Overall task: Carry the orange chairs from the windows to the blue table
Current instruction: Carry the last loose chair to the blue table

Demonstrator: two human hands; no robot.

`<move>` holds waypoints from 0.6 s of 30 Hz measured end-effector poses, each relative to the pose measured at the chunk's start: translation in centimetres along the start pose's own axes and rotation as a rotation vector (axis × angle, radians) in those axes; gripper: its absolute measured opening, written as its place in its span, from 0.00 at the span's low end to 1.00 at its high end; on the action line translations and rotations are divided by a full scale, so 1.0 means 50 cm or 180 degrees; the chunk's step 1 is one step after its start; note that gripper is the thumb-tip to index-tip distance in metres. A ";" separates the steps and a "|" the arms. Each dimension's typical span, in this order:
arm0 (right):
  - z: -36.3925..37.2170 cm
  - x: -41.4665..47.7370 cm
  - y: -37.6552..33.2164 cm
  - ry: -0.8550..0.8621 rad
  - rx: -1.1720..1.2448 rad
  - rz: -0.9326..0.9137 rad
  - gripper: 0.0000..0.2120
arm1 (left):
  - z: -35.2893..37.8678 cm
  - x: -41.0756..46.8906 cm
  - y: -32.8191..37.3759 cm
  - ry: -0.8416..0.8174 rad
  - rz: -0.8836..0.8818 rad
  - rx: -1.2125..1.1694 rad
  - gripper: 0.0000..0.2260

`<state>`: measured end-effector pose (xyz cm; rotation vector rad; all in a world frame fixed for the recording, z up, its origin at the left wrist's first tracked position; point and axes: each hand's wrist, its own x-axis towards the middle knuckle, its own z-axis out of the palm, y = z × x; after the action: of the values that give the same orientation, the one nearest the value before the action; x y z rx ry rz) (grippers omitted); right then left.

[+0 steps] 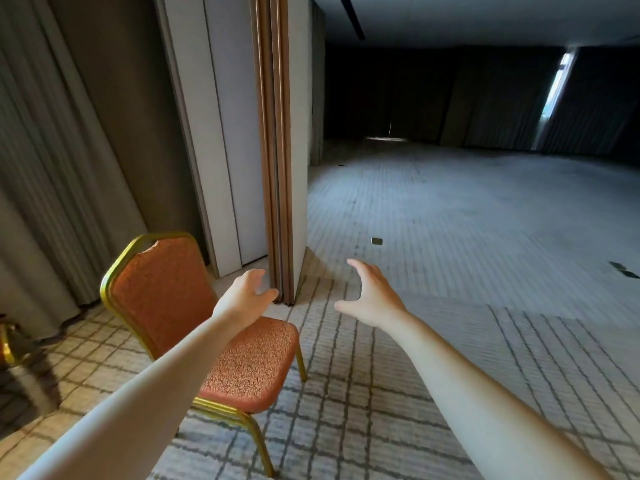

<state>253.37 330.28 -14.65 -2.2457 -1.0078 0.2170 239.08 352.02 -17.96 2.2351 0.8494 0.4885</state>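
An orange chair (180, 306) with a gold metal frame stands on the carpet at the lower left, its back toward the grey curtains and its seat facing right. My left hand (247, 294) hovers open above the far edge of the seat, fingers spread, touching nothing. My right hand (370, 294) is stretched out to the right of the chair, open and empty, over bare carpet. Part of another gold-framed chair (7, 344) shows at the far left edge. No blue table is in sight.
A folded partition wall (277, 150) ends just behind the chair. Grey curtains (52, 168) hang on the left. Beyond the partition a large dim carpeted room opens to the right, with small floor plates (376, 241) and a lit window slit (557, 88).
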 end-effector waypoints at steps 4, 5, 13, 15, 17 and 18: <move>0.009 0.233 0.060 -0.0186 0.0012 -0.0142 0.44 | 0.054 0.211 -0.008 0.0119 -0.0151 0.0121 0.28; 0.006 0.305 0.075 -0.0195 0.0010 -0.0210 0.44 | 0.070 0.275 -0.006 0.0174 -0.0168 0.0151 0.27; 0.014 0.751 0.115 -0.0653 -0.0053 -0.0693 0.44 | 0.113 0.621 0.002 0.0470 -0.0590 0.0091 0.26; 0.051 0.839 0.119 -0.0817 -0.0051 -0.0794 0.44 | 0.124 0.675 -0.029 0.0559 -0.0781 0.0095 0.28; 0.096 0.917 0.126 -0.0984 -0.0031 -0.0844 0.44 | 0.132 0.724 -0.071 0.0669 -0.0967 0.0113 0.28; 0.119 0.951 0.129 -0.1064 -0.0013 -0.0864 0.44 | 0.135 0.746 -0.093 0.0715 -0.1061 0.0105 0.28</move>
<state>287.73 364.17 -18.01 -2.0876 -1.4753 0.4813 267.47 377.23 -22.25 2.0352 1.3267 0.5737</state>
